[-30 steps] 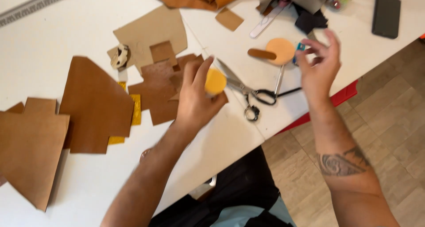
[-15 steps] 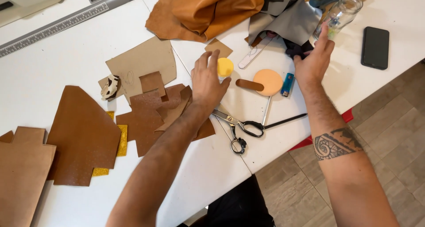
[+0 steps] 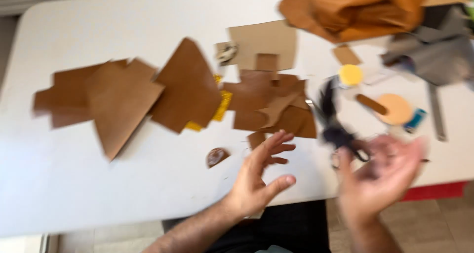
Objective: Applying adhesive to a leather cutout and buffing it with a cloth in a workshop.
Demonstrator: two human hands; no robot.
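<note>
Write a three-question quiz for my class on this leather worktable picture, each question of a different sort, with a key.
1. True or false: the left hand holds the yellow disc.
2. Which lies nearest the right hand? A scissors B orange leather heap C small brown round piece
3. What colour is the table?

Key: 1 false, both hands are open and empty, and the disc lies on the table. 2 A. 3 white.
</note>
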